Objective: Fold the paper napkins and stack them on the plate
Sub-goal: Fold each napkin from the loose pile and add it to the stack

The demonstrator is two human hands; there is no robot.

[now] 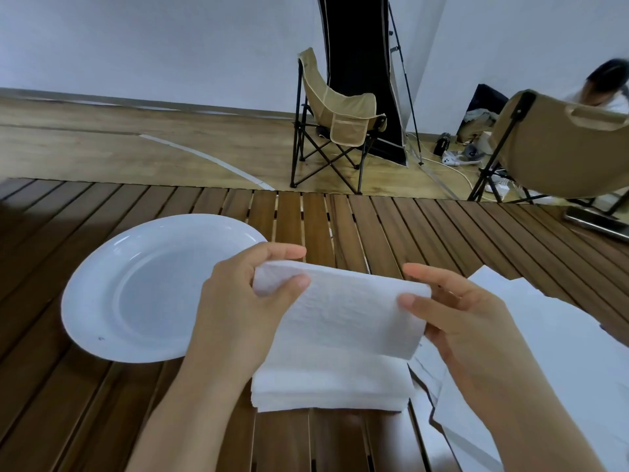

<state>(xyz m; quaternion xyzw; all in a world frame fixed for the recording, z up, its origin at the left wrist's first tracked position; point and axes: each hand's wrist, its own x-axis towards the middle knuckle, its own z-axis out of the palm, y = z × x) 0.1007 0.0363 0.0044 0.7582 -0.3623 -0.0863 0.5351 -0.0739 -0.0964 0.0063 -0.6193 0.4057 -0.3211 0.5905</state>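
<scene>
A white paper napkin [343, 315] is lifted above a stack of white napkins [332, 386] on the slatted wooden table. My left hand [238, 311] pinches the napkin's upper left corner between thumb and fingers. My right hand [456, 321] pinches its upper right edge. The napkin curves down toward the stack. A white plate [98, 287] lies to the left of my left hand, with nothing on it.
Flat white sheets [561, 352] lie on the table at the right, partly under my right arm. Beyond the table [340, 219] stand two tan folding chairs [340, 124], cables on the floor, and a person at the far right.
</scene>
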